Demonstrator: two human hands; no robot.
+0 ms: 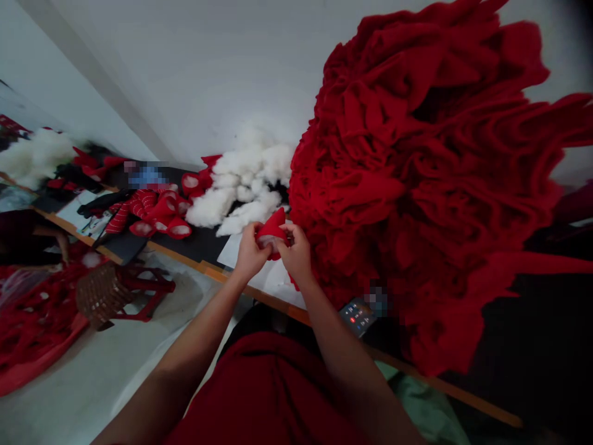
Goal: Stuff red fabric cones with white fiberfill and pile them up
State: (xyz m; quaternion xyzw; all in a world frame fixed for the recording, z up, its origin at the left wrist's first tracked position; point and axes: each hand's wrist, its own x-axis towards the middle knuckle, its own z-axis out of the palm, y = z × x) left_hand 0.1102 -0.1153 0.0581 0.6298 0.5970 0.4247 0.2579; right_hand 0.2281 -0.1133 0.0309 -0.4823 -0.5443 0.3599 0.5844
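Observation:
Between my two hands is a small pointed red felt hat (273,227), its tip up and white stuffing showing at its opening. My left hand (251,252) grips the hat's left edge, with the thumb at the opening. On the other side my right hand (296,250) pinches the right edge, thumb also near the stuffing. Loose white stuffing (245,185) lies in a heap on the table just beyond my left hand. A tall pile of red felt pieces (370,167) rises to the right of my right hand. White paper (278,279) lies beneath my hands.
Several stuffed red pieces (162,216) lie left on the dark table (204,247). A phone (357,316) rests near the table edge, by the pile. A stool (104,293) stands on the floor at left, beside a large container of red pieces (37,327) and another person's arm (60,238).

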